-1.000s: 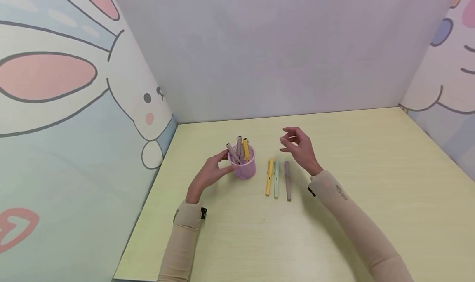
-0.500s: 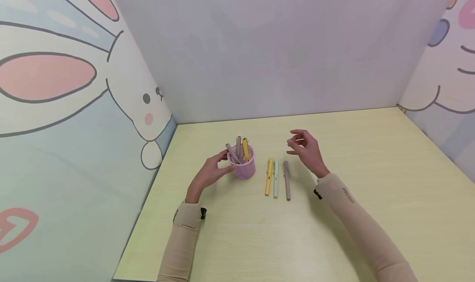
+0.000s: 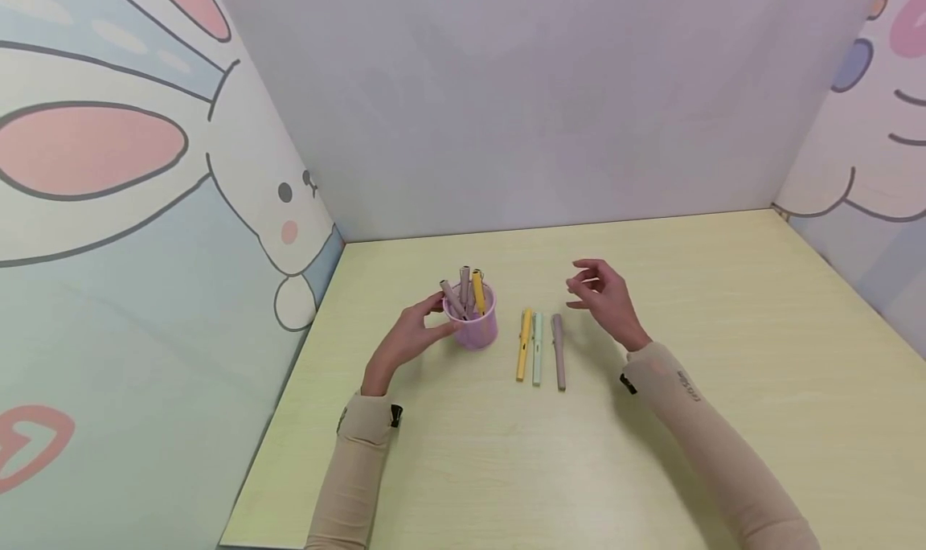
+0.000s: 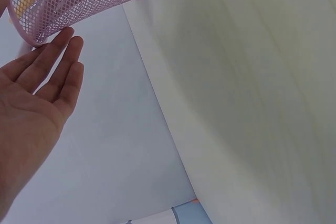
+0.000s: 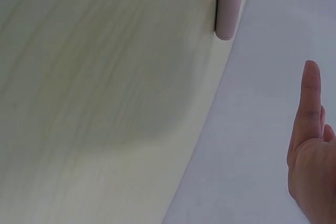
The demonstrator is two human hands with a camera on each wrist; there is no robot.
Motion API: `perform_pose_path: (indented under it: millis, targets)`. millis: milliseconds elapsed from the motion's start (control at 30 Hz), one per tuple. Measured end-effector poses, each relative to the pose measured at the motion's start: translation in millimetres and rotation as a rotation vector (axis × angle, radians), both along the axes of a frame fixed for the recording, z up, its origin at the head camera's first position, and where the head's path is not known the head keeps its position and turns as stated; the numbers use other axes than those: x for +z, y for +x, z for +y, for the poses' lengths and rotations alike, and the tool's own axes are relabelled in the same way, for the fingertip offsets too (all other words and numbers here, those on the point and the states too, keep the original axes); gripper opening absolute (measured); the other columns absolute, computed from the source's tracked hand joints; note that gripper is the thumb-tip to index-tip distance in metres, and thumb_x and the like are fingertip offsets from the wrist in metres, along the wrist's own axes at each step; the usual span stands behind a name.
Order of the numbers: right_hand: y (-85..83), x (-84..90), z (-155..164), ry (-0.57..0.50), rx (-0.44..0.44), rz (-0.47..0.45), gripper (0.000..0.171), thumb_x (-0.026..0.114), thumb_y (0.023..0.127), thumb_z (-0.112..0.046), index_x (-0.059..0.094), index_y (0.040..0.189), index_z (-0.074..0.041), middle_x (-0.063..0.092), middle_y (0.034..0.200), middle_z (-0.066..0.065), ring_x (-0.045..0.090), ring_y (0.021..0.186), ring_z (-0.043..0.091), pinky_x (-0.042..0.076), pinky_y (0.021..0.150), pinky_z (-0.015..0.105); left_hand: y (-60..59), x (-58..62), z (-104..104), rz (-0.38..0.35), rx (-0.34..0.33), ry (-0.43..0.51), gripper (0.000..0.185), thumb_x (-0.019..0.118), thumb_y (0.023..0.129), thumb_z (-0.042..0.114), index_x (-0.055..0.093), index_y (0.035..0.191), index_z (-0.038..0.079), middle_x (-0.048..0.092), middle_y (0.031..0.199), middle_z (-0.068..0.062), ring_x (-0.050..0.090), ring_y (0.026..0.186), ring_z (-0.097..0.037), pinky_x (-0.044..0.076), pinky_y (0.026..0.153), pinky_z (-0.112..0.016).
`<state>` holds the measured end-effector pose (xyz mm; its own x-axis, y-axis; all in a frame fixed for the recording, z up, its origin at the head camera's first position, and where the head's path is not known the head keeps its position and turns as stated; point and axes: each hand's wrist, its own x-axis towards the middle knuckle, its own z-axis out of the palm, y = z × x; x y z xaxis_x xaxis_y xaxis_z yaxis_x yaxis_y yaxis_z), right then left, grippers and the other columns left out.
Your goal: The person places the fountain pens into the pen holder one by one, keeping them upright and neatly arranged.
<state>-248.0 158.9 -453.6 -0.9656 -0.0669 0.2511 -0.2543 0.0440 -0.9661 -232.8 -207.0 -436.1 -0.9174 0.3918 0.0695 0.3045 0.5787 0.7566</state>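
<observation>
My left hand holds a pink mesh pen holder at its left side, thumb near the front rim and fingers behind. In the left wrist view those fingers meet the mesh wall. Inside the holder stand a yellow pen and several mauve-grey pens. A yellow pen, a mint green pen and a mauve-grey pen lie side by side right of it. Over the table, right of the row, my right hand hovers with loosely bent fingers and holds nothing.
The light wood table meets a plain pale wall along its back edge. A wall with a cartoon rabbit rises at the left, and another cartoon-printed wall at the right.
My right hand has drifted right and slightly toward me, away from the pens. The left hand and the pen holder have stayed in place.
</observation>
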Motion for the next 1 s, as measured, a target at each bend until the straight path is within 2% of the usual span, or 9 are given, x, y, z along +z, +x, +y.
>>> perform_pose_path:
  millis: [267, 600, 1000]
  targets:
    - [3.7, -1.3, 7.2, 0.031, 0.015, -0.065, 0.046, 0.065, 0.103, -0.006, 0.046, 0.142, 0.01, 0.054, 0.113, 0.025, 0.067, 0.094, 0.017, 0.062, 0.075, 0.037, -0.5, -1.1, 1.7, 0.011, 0.007, -0.01, 0.075, 0.07, 0.1, 0.042, 0.04, 0.158, 0.005, 0.06, 0.14, -0.016, 0.053, 0.132, -0.034, 0.038, 0.111, -0.061]
    - [4.3, -9.0, 15.1, 0.086, 0.038, -0.134, 0.047, 0.062, 0.103, -0.006, 0.043, 0.141, 0.013, 0.055, 0.109, 0.021, 0.067, 0.102, 0.035, 0.061, 0.079, 0.042, 0.0, -1.6, 1.7, 0.017, 0.012, -0.001, 0.074, 0.068, 0.1, 0.041, 0.041, 0.158, 0.004, 0.061, 0.139, -0.016, 0.053, 0.132, -0.034, 0.038, 0.111, -0.061]
    - [9.7, -8.1, 17.7, 0.147, 0.102, -0.258, 0.054, 0.065, 0.103, -0.01, 0.04, 0.145, 0.014, 0.051, 0.116, 0.026, 0.06, 0.109, 0.042, 0.061, 0.078, 0.039, -0.9, -2.2, 1.9, 0.026, 0.008, 0.001, 0.073, 0.07, 0.1, 0.038, 0.041, 0.158, 0.002, 0.061, 0.139, -0.017, 0.053, 0.133, -0.034, 0.038, 0.111, -0.06]
